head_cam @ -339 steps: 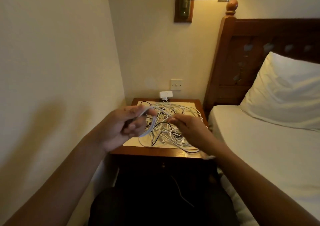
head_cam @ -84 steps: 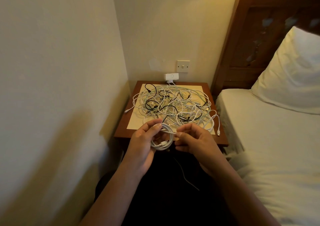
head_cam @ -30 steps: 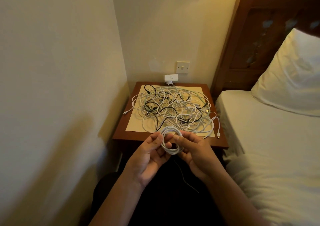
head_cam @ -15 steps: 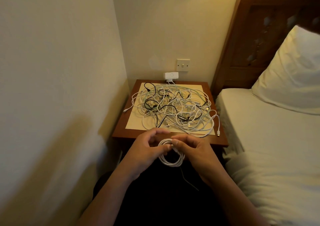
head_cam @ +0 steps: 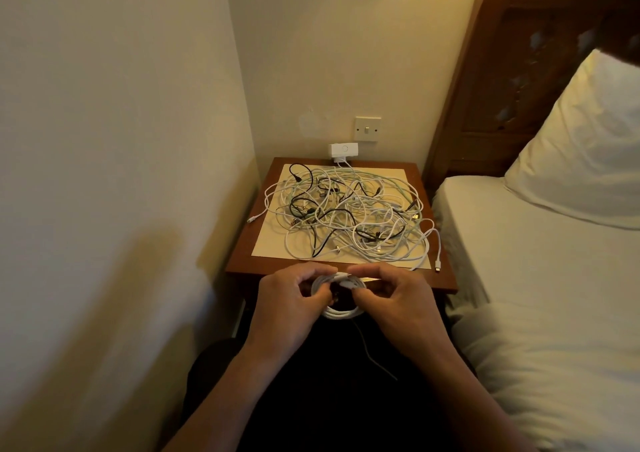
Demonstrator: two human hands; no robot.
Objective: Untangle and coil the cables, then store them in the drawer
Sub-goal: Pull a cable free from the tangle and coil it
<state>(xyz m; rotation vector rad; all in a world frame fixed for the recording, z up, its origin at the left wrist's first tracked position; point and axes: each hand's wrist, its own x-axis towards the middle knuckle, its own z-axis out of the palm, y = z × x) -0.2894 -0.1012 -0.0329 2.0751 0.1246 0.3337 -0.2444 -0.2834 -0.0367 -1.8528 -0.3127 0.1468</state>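
A small coil of white cable (head_cam: 341, 311) hangs between both hands, just in front of the wooden nightstand (head_cam: 242, 261). My left hand (head_cam: 287, 308) grips the coil's left side. My right hand (head_cam: 398, 304) pinches the cable's loose end across the top of the coil. On the nightstand lies a tangled heap of white and black cables (head_cam: 346, 214) on a cream mat. The drawer front below the tabletop is dark and hidden behind my hands.
A wall runs close along the left. A white adapter (head_cam: 343, 149) sits in a wall socket behind the nightstand, under a light switch (head_cam: 367, 129). A bed (head_cam: 540, 278) with a pillow (head_cam: 585, 147) and wooden headboard fills the right. A thin cable trails over my dark lap.
The white cable went from a loose loop to a tight coil held low at the nightstand's front edge. In the last half second my right fingers moved onto the coil's top.
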